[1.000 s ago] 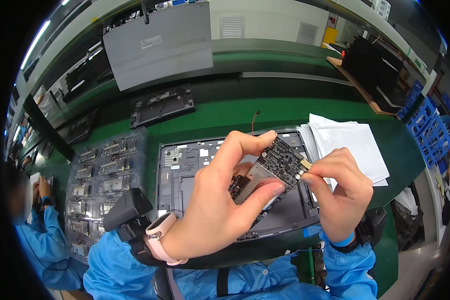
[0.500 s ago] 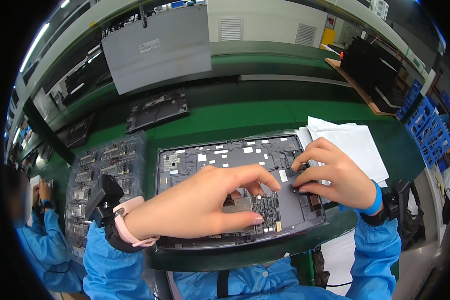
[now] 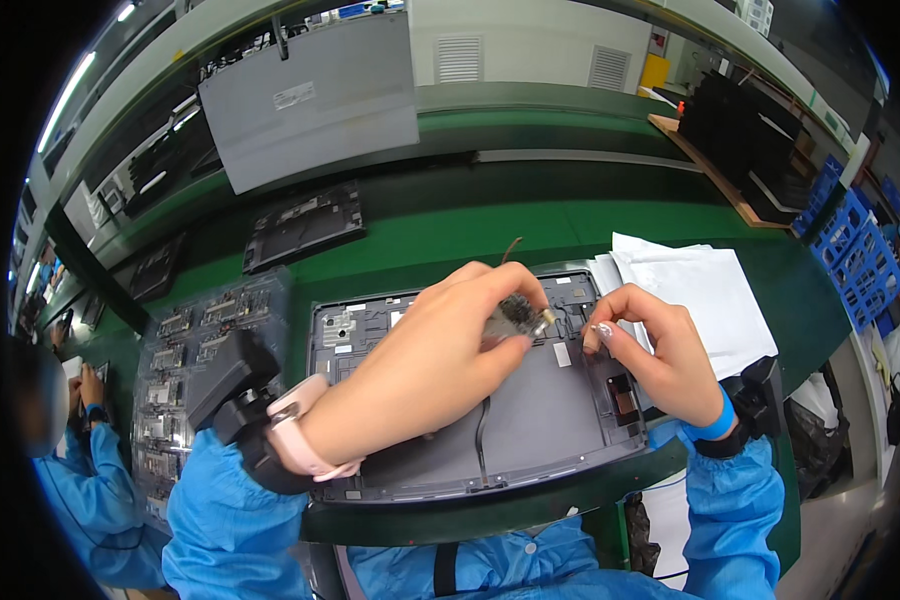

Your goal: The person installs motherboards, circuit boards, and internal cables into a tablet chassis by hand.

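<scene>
A: Head view, assembly bench: left of the grey laptop shell (image 3: 530, 420), a clear moulded tray (image 3: 185, 370) of small dark boards sits on the green bench (image 3: 420, 225). What step is this?

B: It looks like fitting a part. The left hand (image 3: 440, 355), over the shell's upper middle, pinches a small circuit board (image 3: 515, 315) between thumb and fingers, held tilted just above the shell rather than seated in it.

A: And right of that?

B: The right hand (image 3: 655, 350) hovers at the shell's upper right edge, fingers curled narrow; whether it grips anything I cannot tell. White paper sheets (image 3: 700, 290) lie just beyond.

A: What does the next move call for?

B: Probably careful alignment. The shell is a flat, matte tray with ribs and a thin black cable (image 3: 482, 440) along its lower middle; the board is rigid and studded with parts.
</scene>
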Motion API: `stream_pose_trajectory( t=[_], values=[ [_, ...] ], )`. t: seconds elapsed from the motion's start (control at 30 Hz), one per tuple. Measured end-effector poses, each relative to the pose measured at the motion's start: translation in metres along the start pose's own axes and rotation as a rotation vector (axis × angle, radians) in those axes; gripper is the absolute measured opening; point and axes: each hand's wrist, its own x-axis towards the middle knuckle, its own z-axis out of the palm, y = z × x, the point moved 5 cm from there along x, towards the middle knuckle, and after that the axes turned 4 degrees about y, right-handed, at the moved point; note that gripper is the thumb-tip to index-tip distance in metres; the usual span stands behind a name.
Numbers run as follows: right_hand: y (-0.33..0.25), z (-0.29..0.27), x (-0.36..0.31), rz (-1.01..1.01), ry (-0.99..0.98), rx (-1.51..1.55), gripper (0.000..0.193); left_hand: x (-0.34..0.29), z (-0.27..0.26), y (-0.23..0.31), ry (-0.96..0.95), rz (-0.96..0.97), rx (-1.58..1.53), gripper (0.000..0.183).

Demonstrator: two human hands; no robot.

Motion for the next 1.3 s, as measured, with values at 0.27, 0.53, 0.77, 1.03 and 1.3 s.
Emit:
stream_pose_trajectory(
  t=[0.27,0.53,0.77,1.03,1.3],
  values=[
    [-0.016,0.002,-0.001,-0.340,0.268,-0.392,0.007,0.025,0.029,-0.002,0.060,0.073,-0.069,0.016],
    [-0.019,0.007,-0.003,-0.389,0.309,-0.408,0.012,0.026,0.034,-0.009,0.093,0.048,-0.125,0.016],
    [-0.008,0.007,-0.006,-0.236,0.412,-0.343,0.006,0.025,0.033,-0.010,0.083,0.001,-0.158,0.014],
    [0.028,0.009,-0.008,0.145,0.363,0.409,0.007,0.017,0.029,-0.005,0.230,0.011,-0.335,0.047],
    [0.026,0.012,-0.007,0.165,0.403,0.501,0.009,0.017,0.029,-0.008,0.252,0.035,-0.313,0.043]
  ],
)
